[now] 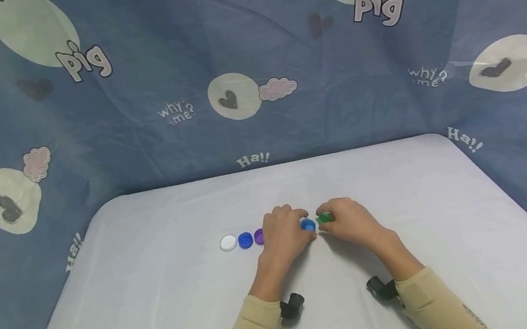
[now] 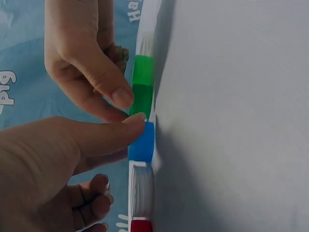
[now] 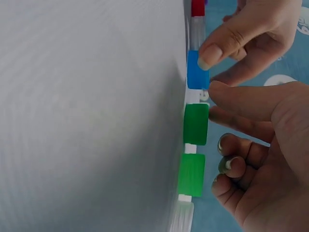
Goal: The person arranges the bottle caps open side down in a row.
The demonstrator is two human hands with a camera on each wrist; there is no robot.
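Small round bottle caps stand in a row across the white table. My left hand [image 1: 283,231] pinches a light blue cap [image 2: 143,141] between thumb and forefinger. Right beside it is a dark green cap [image 3: 195,124]. My right hand [image 1: 350,221] has its thumb and forefinger parted at that cap's edge, the thumb just off it in the right wrist view. A light green cap [image 3: 191,175] and a clear cap [image 3: 181,217] stand past it, hidden by the right hand in the head view. A clear cap [image 2: 142,191] and a red cap [image 2: 141,225] stand on the other side.
Farther left in the row are a white cap [image 1: 228,243], a dark blue cap [image 1: 246,240] and a purple cap [image 1: 258,237], partly behind the left hand. A patterned blue cloth [image 1: 258,136] hangs behind the white-covered table [image 1: 175,321]. Each wrist wears a black camera mount.
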